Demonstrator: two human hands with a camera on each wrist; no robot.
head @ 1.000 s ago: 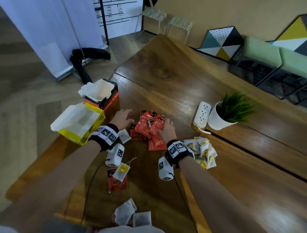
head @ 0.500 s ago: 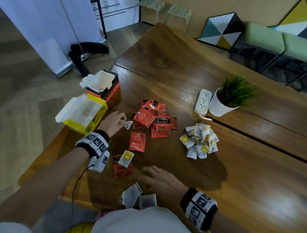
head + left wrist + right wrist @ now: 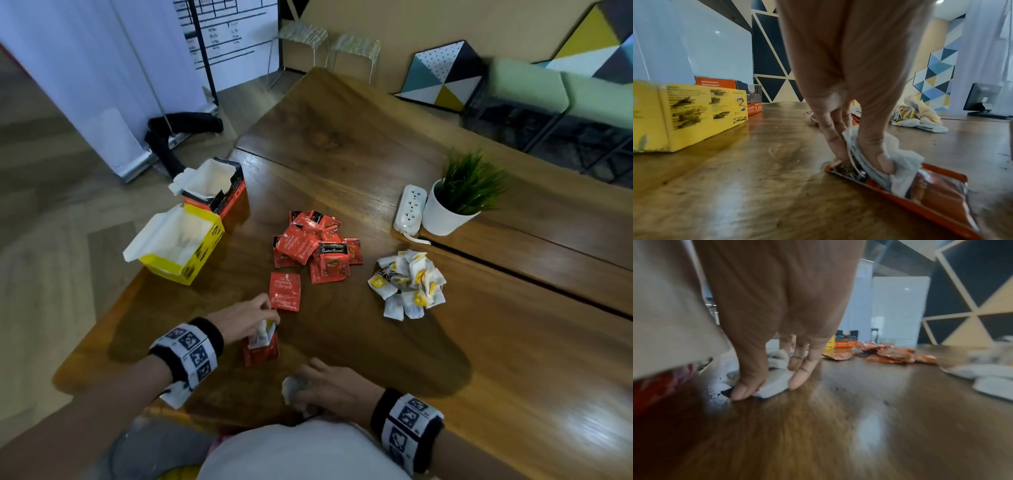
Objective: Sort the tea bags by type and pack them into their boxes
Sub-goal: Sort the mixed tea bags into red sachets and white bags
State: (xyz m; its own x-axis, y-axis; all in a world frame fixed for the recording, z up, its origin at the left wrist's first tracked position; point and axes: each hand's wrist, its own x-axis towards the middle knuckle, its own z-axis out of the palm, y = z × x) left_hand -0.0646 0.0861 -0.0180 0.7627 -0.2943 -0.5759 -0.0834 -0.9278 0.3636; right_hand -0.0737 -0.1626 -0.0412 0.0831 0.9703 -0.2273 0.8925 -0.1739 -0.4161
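My left hand [image 3: 251,317] pinches a white tea bag [image 3: 898,160] that lies on a red sachet [image 3: 262,353] near the table's front edge. My right hand [image 3: 329,382] grips white tea bags [image 3: 772,384] at the front edge, close to my body. A heap of red sachets [image 3: 317,246] lies mid-table, with one lone red sachet [image 3: 285,291] in front of it. To its right sits a heap of white yellow-tagged tea bags [image 3: 407,282]. The open yellow box [image 3: 178,246] and the open red-and-black box [image 3: 214,188] stand at the left.
A white power strip [image 3: 410,209] and a potted plant [image 3: 455,195] stand at the right, beside a seam in the wooden table [image 3: 342,144]. The table's left edge runs just behind the boxes. My white shirt [image 3: 301,452] fills the bottom of the head view.
My left hand moved back from beside the yellow box to the tea bag on the near red sachet. My right hand closed on the white bags at the front edge.
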